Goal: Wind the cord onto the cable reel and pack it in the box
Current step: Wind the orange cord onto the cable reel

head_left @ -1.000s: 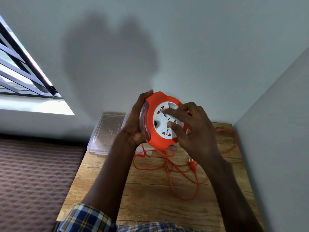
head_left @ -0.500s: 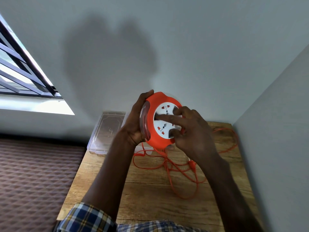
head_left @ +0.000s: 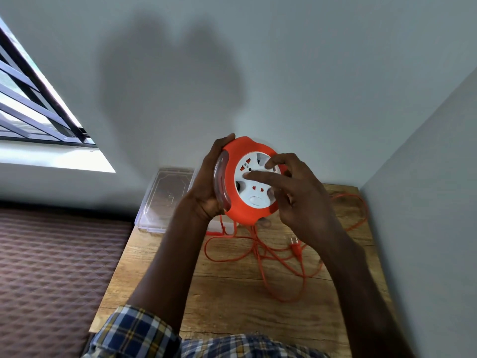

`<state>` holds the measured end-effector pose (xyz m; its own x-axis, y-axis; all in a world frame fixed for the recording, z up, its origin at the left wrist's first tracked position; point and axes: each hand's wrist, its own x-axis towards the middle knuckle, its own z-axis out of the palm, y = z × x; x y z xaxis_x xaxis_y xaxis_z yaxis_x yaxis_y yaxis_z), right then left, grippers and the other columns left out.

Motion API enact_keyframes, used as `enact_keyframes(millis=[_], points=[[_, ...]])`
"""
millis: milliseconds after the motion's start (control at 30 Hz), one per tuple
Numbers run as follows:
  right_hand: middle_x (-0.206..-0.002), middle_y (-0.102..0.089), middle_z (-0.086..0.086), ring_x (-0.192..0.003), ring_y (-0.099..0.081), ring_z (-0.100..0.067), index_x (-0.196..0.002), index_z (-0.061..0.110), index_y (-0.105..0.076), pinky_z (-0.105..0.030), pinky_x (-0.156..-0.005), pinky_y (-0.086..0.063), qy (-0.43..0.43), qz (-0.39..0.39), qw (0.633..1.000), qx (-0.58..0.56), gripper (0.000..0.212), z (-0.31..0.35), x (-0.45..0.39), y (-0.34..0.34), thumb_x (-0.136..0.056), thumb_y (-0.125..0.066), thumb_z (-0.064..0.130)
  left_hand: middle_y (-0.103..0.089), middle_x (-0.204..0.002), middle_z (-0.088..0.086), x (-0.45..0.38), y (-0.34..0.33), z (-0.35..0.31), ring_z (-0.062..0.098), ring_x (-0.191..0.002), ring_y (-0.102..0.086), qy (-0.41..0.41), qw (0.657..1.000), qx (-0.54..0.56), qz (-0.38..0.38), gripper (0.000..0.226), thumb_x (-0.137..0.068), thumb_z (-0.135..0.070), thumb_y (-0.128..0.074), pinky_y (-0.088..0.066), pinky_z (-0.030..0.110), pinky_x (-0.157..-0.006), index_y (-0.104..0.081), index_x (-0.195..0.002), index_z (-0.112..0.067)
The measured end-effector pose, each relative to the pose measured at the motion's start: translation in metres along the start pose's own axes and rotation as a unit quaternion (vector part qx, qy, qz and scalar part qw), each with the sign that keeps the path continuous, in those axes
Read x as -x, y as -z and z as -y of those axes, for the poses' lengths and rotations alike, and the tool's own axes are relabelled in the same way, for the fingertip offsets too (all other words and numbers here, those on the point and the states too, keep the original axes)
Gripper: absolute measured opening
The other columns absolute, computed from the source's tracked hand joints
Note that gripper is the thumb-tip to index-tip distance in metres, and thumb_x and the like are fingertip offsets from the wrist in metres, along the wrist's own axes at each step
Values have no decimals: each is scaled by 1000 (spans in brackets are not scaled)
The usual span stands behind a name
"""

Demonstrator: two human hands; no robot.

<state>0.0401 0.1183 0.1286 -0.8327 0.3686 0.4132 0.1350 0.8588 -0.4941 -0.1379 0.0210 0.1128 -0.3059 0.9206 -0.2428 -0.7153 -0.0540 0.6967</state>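
I hold an orange cable reel (head_left: 238, 202) with a white socket face up above the wooden table (head_left: 232, 301). My left hand (head_left: 209, 187) grips its left rim, thumb over the top. My right hand (head_left: 291, 195) lies on the white socket disc, with the index finger stretched across it and the other fingers curled at the disc's right edge. The orange cord (head_left: 268, 257) hangs from the reel's underside and lies in loose loops on the table. Its plug (head_left: 296, 246) rests on the wood beside my right wrist.
A clear plastic box (head_left: 165, 200) stands at the table's far left corner, partly behind my left hand. Grey walls close in behind and on the right. A quilted brown surface (head_left: 56, 267) lies left of the table, below a barred window (head_left: 33, 109).
The white socket disc has turned under my right fingers, and my index finger has swung across its face. The reel stays held in the same place. The plug now shows beside my wrist.
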Motion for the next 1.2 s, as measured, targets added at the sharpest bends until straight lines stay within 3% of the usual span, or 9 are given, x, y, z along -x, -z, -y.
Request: enact_keyframes(millis=[233,400,533,667,800,900,1000,1100,1200], points=[[-150,-43,6,-124,-54,-19,-117,39,-72,-17,-79,-48,40,39,998,-38,53,-4,-3,-2,-87,-68,-5,-78,-101,11,0,0,0,28,-91,-76,5,1000,17,-6,56,-104,-55,-43,-63,41,-80,-81,-104,-15],[-150,-47,7,-129,-48,-22,-126,45,-67,-36,-88,-57,13,37,999,14,63,-3,-2,-5,-85,-71,-3,-78,-98,10,1,-1,0,27,-89,-76,22,1000,7,3,59,-105,-56,-41,-63,41,-80,-83,-100,-15],[-144,-55,6,-125,-53,-22,-127,47,-66,-33,-83,-56,7,13,999,41,66,-2,0,-7,-82,-74,0,-77,-101,10,0,-2,1,27,-92,-74,31,999,2,7,59,-104,-58,-41,-62,42,-84,-82,-103,-15],[-105,-63,18,-102,-64,-9,-131,53,-59,-21,-74,-51,-99,-18,995,19,57,9,1,-8,-78,-80,48,-72,-109,13,-1,-4,0,30,-101,-70,38,999,-11,13,51,-102,-57,-49,-57,44,-93,-73,-114,-13],[-86,-77,10,-80,-72,-9,-127,40,-61,-33,-70,-59,-173,-89,981,21,65,21,-2,-12,-73,-66,77,-75,-106,13,-1,-10,3,29,-100,-71,44,999,-7,24,52,-104,-54,-49,-54,45,-97,-78,-108,-11],[-87,-76,9,-78,-70,-7,-130,36,-63,-30,-70,-58,-152,-86,984,24,56,19,-2,-8,-83,-67,67,-76,-106,13,0,-11,2,29,-97,-72,46,998,-5,30,54,-102,-55,-48,-57,44,-93,-79,-106,-11],[-106,-69,9,-87,-63,-3,-128,32,-67,-32,-70,-59,-63,-90,994,6,34,9,0,-2,-94,-71,33,-76,-102,10,0,-8,0,27,-95,-72,41,999,2,27,54,-103,-57,-46,-58,42,-90,-79,-103,-15],[-139,-52,6,-122,-56,-13,-124,33,-70,-25,-79,-59,12,-8,1000,-22,46,-3,1,0,-91,-67,2,-77,-102,9,0,-4,-1,26,-94,-72,47,999,6,24,59,-104,-60,-42,-59,42,-89,-82,-102,-16],[-149,-45,10,-131,-49,-15,-121,40,-72,-26,-87,-58,7,59,997,-46,60,-8,2,2,-86,-66,-9,-77,-105,11,2,-1,0,28,-95,-73,55,998,4,28,59,-101,-61,-44,-61,42,-86,-81,-106,-14]])
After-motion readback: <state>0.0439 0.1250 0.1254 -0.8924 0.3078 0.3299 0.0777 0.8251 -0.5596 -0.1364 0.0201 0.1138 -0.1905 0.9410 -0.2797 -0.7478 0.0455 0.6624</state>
